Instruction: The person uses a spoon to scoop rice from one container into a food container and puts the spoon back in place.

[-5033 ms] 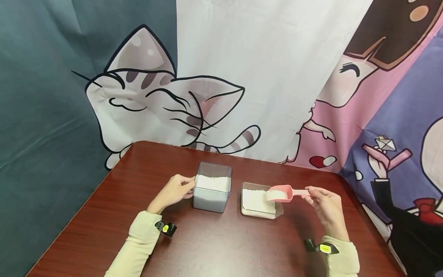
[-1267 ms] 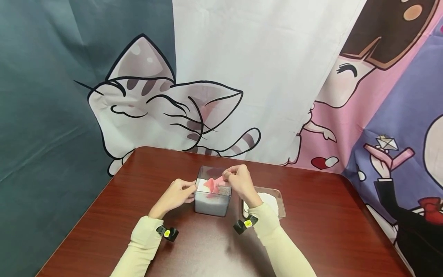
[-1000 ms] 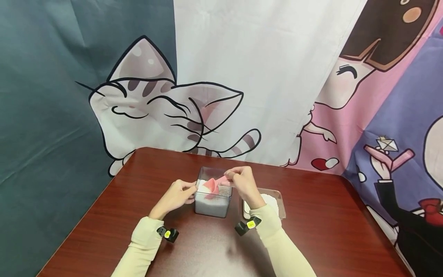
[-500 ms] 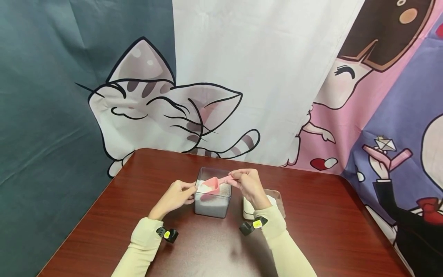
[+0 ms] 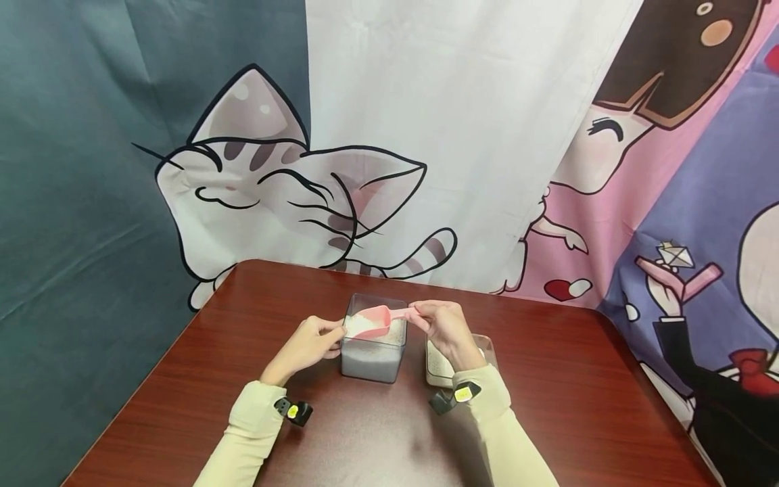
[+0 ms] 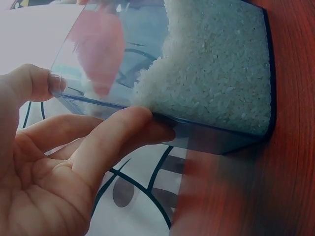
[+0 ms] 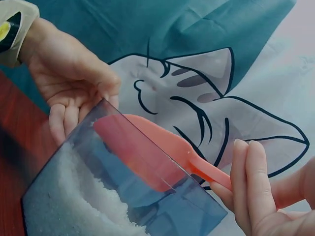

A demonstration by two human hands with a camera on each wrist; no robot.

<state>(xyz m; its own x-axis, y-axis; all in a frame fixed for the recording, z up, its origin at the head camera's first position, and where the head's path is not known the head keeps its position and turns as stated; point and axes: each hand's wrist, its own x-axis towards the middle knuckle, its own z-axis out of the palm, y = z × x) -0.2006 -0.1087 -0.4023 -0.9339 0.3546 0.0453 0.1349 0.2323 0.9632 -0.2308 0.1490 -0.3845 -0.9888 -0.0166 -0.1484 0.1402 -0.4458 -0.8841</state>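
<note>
My left hand [image 5: 307, 348] grips the left wall of a tall clear box [image 5: 371, 365] of white rice; in the left wrist view the thumb lies at its rim and the fingers [image 6: 113, 132] along its side. My right hand [image 5: 447, 328] pinches the handle of a pink scoop [image 5: 374, 321]. The scoop's bowl hangs inside the box's upper part, over the rice, its mouth facing left. White grains show in the bowl. Through the box wall in the right wrist view, the rice [image 7: 74, 196] has an uneven, sloping surface beneath the scoop [image 7: 147, 152].
Right of the tall box stands a shallow clear container [image 5: 438, 368] of rice, partly hidden by my right hand and wrist. Both stand on a reddish-brown wooden table [image 5: 274, 291]. A printed cartoon cloth [image 5: 487, 135] hangs behind the table.
Since five seconds ago, the scoop has gone from the shallow container to the tall box. Over the last second, it has turned from steeply tipped to nearly level, my right hand shifting slightly right.
</note>
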